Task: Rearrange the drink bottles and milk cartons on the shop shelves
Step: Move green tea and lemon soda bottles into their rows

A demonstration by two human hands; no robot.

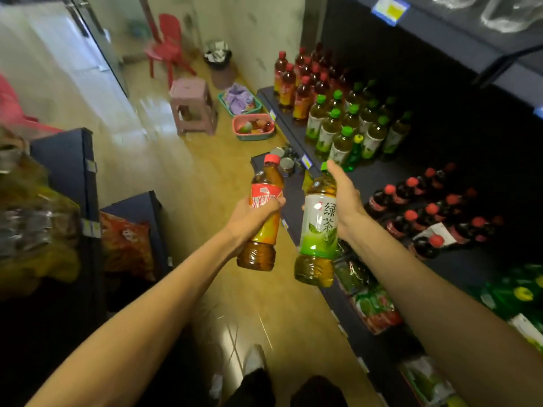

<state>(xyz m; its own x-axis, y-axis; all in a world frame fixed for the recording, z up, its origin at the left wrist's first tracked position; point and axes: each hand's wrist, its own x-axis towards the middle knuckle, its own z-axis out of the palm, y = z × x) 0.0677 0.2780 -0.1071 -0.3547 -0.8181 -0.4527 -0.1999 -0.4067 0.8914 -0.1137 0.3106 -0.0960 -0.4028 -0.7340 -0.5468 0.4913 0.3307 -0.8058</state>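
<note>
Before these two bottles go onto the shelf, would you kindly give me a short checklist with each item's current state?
1. Left hand grips red-capped tea bottle: ok.
2. Right hand grips green tea bottle: ok.
3. Both caps on: ok.
4. Matching green-capped group and red-capped tea group on shelf: ok.
5. Free slot beside either group: cannot tell.

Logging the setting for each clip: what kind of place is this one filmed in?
Most likely a small shop aisle. A dark shelf carries grouped rows of green-capped tea bottles and dark soda bottles, with a price tag on its edge.
</note>
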